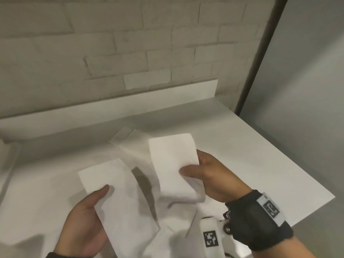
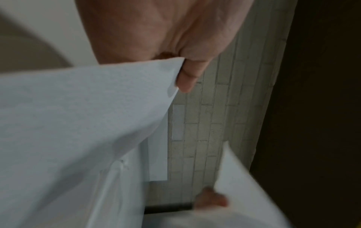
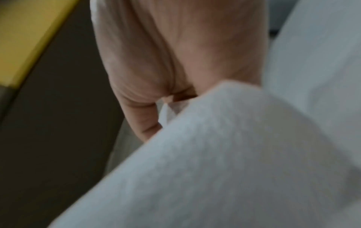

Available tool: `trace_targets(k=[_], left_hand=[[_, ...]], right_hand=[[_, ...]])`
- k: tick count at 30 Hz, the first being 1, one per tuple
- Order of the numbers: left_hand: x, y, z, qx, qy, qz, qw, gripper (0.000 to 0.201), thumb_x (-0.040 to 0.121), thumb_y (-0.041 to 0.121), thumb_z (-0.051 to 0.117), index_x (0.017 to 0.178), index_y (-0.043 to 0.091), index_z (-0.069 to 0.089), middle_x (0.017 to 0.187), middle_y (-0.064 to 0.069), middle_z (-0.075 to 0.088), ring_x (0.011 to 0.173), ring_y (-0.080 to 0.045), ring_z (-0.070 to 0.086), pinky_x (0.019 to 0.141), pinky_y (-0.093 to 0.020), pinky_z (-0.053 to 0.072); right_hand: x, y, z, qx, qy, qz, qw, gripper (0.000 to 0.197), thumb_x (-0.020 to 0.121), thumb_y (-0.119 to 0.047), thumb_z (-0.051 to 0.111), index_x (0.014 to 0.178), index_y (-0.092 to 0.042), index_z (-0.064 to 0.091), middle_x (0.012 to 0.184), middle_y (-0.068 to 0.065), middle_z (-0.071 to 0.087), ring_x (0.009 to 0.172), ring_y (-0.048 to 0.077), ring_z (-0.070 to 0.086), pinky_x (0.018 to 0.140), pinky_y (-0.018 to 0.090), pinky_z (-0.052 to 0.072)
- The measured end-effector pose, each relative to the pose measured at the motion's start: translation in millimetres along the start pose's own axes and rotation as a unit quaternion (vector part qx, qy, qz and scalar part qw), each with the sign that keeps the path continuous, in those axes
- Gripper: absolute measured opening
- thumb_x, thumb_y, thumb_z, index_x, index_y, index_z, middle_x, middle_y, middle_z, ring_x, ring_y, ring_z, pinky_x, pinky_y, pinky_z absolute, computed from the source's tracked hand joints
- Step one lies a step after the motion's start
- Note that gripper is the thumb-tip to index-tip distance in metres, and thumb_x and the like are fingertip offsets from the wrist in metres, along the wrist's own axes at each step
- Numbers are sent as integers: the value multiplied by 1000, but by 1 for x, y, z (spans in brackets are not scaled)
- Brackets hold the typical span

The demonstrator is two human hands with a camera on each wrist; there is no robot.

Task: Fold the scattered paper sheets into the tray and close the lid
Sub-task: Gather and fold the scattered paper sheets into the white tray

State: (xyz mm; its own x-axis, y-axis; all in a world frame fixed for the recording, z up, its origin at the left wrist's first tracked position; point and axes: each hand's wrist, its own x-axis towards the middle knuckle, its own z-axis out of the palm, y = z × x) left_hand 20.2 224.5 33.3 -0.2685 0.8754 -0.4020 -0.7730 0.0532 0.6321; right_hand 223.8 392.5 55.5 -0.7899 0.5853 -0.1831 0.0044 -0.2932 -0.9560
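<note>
Both hands hold paper above the white table (image 1: 260,164): left hand (image 1: 83,220) and right hand (image 1: 208,175) each pinch a folded sheet (image 1: 111,183); folding seems underway, tray unseen, so locating it comes next

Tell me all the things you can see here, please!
paper sheets: two held, white, one in each hand, left one, right one; more lie on the counter behind
counter: one, white, under the hands
brick wall: one, pale grey, behind the counter
tray and lid: not visible
wrist bands: black, with square markers, right one
left hand: one, pinches its sheet
right hand: one, pinches its sheet
</note>
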Motion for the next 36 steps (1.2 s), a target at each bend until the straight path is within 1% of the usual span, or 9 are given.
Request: trace_targets(k=[2, 4, 8, 13, 18, 20, 22, 29, 36], left_hand=[[1, -6, 5, 17, -10, -13, 1000, 57, 76, 25, 67, 123, -6, 61, 134, -29, 54, 115, -43, 60, 88, -51, 55], [1, -20, 12, 31, -11, 20, 999, 65, 102, 35, 32, 150, -5, 15, 155, -32, 15, 142, -48, 19, 121, -50, 13], [-2, -34, 13, 16, -103, 16, 994, 66, 97, 50, -12, 155, 18, -8, 161, -8, 13, 140, -23, 24, 119, -31, -7], [-2, -44, 13, 7, -95, 16, 995, 82, 89, 78, 3, 146, 21, -15, 156, -9, -16, 150, -29, -6, 118, -48, -4], [9, -39, 4, 35, 7, 76, 996, 57, 101, 23, -13, 151, -1, -1, 158, -22, 2, 147, -36, 13, 120, -48, 0], [15, -29, 9, 60, 65, 93, 992, 59, 102, 22, 2, 145, -8, 29, 152, -26, 29, 139, -36, 37, 115, -51, 27], [18, -26, -1, -41, 50, 35, 997, 42, 91, 20, 42, 115, -1, 69, 128, -23, 61, 106, -34, 68, 77, -48, 59], [0, 2, -9, -45, 95, 66, 992, 53, 78, 24, 57, 125, 1, 63, 119, -16, 69, 96, -32, 71, 62, -50, 59], [-9, -11, 13, -19, 54, 5, 998, 39, 69, 22, 65, 98, -1, 76, 107, -22, 71, 83, -33, 73, 60, -45, 60]], right_hand=[[-3, -10, 22, 42, -86, -21, 995, 41, 86, 10, 57, 123, -5, 60, 116, 12, 69, 103, 28, 66, 90, 38, 53], [4, -5, 43, -74, -79, -31, 994, 40, 86, 7, 63, 123, -8, 58, 115, 11, 69, 104, 30, 67, 92, 43, 54], [21, 13, 71, -388, -1, -20, 921, 50, 82, -18, 72, 125, -19, 46, 112, 3, 65, 97, 23, 63, 84, 36, 54], [26, 29, 74, -390, 29, -36, 920, 58, 86, -22, 69, 134, -21, 36, 112, 4, 64, 98, 23, 63, 82, 34, 53], [29, 21, 42, -365, 63, -31, 929, 57, 88, -39, 68, 136, -28, 41, 102, -2, 67, 83, 9, 60, 71, 17, 46], [31, 13, 6, -481, 83, 15, 873, 49, 87, -40, 67, 130, -25, 49, 114, -2, 61, 96, 13, 59, 81, 25, 47], [26, 9, -21, -619, 34, 97, 779, 54, 82, -38, 70, 129, -20, 50, 124, 0, 51, 109, 19, 53, 84, 28, 46], [-3, 43, -19, -769, -34, 102, 631, 28, 79, -28, 61, 98, -18, 43, 106, 1, 30, 90, 20, 26, 50, 23, 20], [-2, 2, -25, -696, -13, 107, 710, 9, 93, -28, 47, 99, -26, 54, 107, -1, 45, 97, 21, 50, 72, 25, 40]])
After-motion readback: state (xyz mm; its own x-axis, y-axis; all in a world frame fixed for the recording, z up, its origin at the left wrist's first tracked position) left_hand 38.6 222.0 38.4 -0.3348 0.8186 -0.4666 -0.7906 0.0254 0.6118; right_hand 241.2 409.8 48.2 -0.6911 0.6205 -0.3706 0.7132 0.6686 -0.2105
